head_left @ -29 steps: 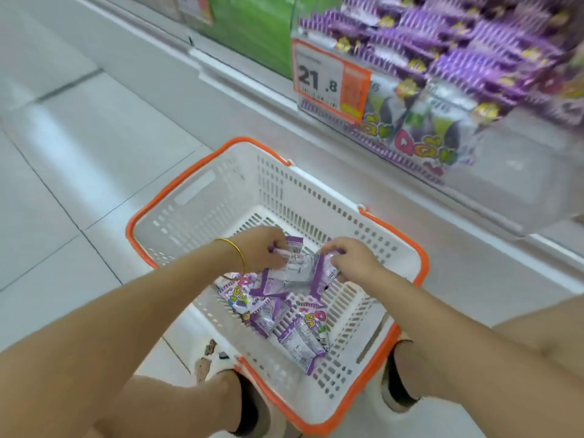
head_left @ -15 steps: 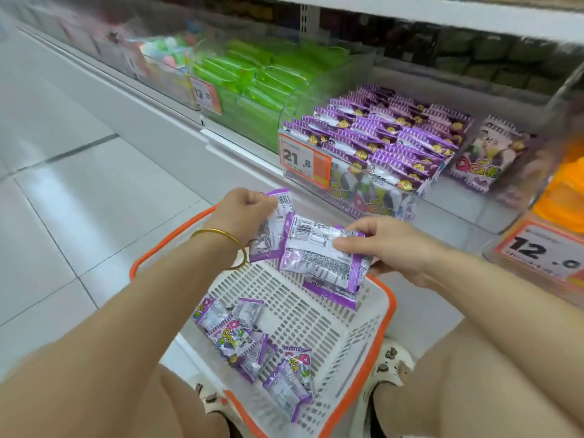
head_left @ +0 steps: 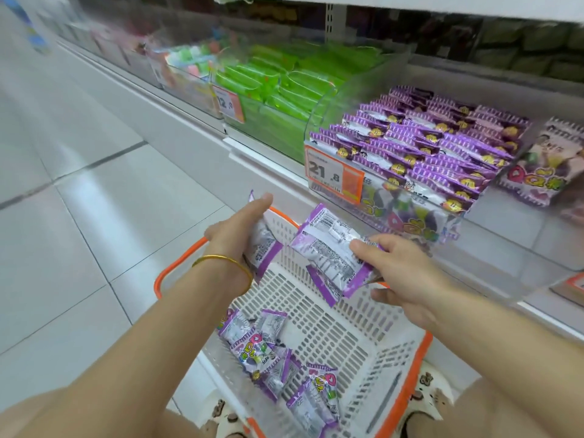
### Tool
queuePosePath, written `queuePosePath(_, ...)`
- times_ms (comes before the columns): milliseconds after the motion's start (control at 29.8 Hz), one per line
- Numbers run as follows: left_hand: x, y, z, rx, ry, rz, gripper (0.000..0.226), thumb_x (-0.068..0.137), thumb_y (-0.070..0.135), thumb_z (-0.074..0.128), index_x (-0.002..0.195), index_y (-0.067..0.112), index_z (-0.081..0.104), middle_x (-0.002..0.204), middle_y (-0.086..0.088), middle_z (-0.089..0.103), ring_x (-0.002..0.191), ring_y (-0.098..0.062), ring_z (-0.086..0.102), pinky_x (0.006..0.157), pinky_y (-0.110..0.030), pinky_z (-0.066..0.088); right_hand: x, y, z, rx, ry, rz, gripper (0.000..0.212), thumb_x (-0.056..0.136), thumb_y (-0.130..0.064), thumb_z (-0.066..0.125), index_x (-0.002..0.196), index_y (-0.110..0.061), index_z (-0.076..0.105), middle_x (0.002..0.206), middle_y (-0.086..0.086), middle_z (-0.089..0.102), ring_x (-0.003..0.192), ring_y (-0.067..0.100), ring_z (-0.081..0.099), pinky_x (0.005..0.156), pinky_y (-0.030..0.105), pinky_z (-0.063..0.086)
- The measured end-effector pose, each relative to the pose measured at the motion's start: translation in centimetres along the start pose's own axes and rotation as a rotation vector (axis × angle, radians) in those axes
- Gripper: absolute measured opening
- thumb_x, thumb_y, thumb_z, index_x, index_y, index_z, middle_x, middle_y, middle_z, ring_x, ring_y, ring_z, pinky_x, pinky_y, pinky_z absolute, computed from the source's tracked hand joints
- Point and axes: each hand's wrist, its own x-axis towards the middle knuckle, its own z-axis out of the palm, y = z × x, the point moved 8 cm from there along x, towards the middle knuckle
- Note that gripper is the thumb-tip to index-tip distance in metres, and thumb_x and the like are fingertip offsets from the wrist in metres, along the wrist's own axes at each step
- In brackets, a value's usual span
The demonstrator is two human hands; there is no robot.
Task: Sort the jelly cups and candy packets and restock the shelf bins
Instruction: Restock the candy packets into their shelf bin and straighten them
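Our left hand (head_left: 240,229) gripped a purple candy packet (head_left: 263,246), and our right hand (head_left: 401,270) pinched a small stack of packets (head_left: 328,248) at three o'clock of it, both above the basket (head_left: 418,361). Loose packets (head_left: 259,352) lay in the basket at six o'clock. The purple shelf bin (head_left: 319,120) sat at two o'clock.

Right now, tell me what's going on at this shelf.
A person is working over a white basket on the floor beside the shelf. The left hand grips one purple candy packet. The right hand pinches a small stack of the same kind, and both are held above the basket. Loose packets lie in the basket. The clear bin behind the 21.8 price tag holds rows of matching purple packets.
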Motion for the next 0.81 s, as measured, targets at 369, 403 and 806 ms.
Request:
queuePosePath(369, -1.7, -2.5, 3.0, -0.256, -0.273, -0.136, 0.032, 0.091, 0.031, 0.051, 0.087, 0.003, 0.067, 0.088, -0.014, 0.065, 0.076, -0.029, 0.061, 0.07, -0.038, 0.049, -4.7, -7.3, 0.4, -0.571, 0.363, -0.819, 0.016, 0.084, -0.033, 0.067, 0.091, -0.029, 0.053, 0.098, -0.015, 0.038, 0.083, -0.001, 0.044, 0.068, 0.029, 0.038)
queuePosePath(403, -1.8, -2.4, 3.2, -0.277, -0.293, -0.139, 0.037, 0.093, 0.034, 0.048, 0.099, 0.003, 0.067, 0.099, -0.015, 0.068, 0.085, -0.031, 0.064, 0.073, -0.04, 0.049, -5.3, -7.8, 0.7, -0.664, 0.388, -0.894, 0.017, 0.082, -0.032, 0.07, 0.091, -0.026, 0.056, 0.103, -0.012, 0.041, 0.087, 0.005, 0.046, 0.066, 0.031, 0.042)
queuePosePath(806, -1.9, -1.4, 2.5, 0.063, -0.281, 0.038, 0.021, 0.091, 0.003, 0.049, 0.106, -0.009, 0.057, 0.1, -0.027, 0.067, 0.09, -0.041, 0.066, 0.08, -0.047, 0.056, -5.5, -6.4, 3.1, -0.853, 0.041, -0.972, 0.054, 0.072, -0.05, 0.053, 0.122, -0.029, 0.052, 0.124, -0.014, 0.03, 0.102, 0.001, 0.042, 0.076, 0.03, 0.044)
